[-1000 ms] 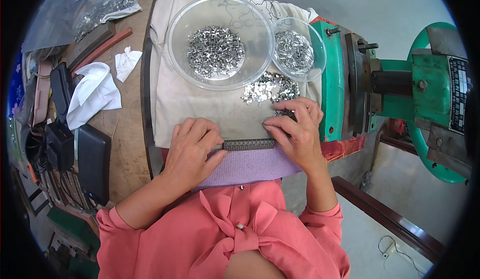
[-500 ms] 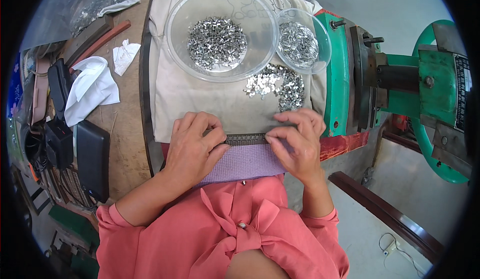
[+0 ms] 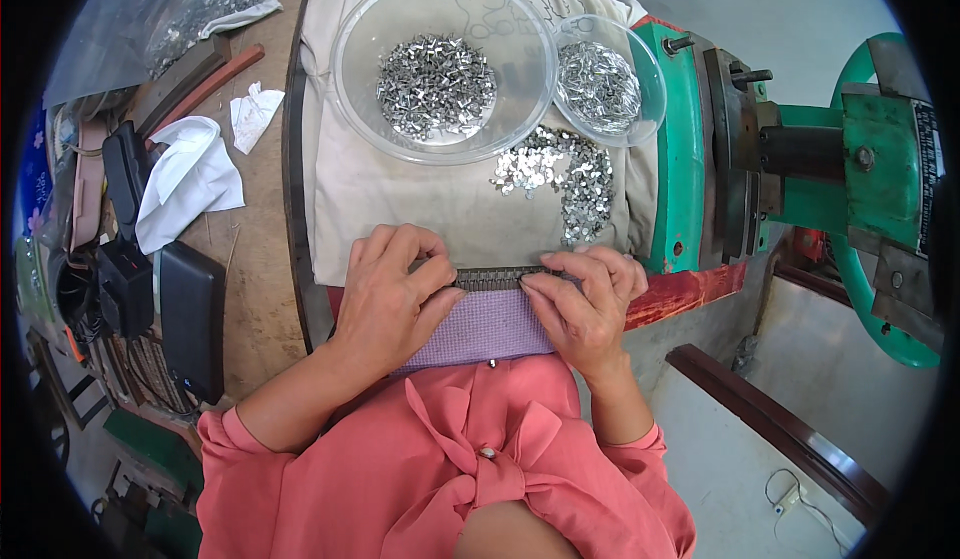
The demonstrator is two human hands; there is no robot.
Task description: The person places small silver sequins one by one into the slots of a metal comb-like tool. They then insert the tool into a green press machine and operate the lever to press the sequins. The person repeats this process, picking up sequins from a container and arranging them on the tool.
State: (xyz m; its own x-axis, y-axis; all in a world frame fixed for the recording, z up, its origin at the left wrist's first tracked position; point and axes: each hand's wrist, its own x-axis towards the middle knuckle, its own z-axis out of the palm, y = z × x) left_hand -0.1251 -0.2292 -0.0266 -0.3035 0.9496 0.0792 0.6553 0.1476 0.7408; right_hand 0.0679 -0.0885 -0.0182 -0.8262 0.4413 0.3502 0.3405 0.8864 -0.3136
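On my feed the left hand [image 3: 395,284] pinches the ridged metal strip [image 3: 490,279] at the near edge of the cloth-covered bench [image 3: 390,199], the right hand [image 3: 585,304] touches its right end, grip unclear, so I'd keep everything level.

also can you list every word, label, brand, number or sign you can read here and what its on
None can be quoted reliably.
Plate on the green machine: small print, too slanted and small.
Beige cloth: outline print, any lettering unclear.
Blue floral item, left edge: marks too small.
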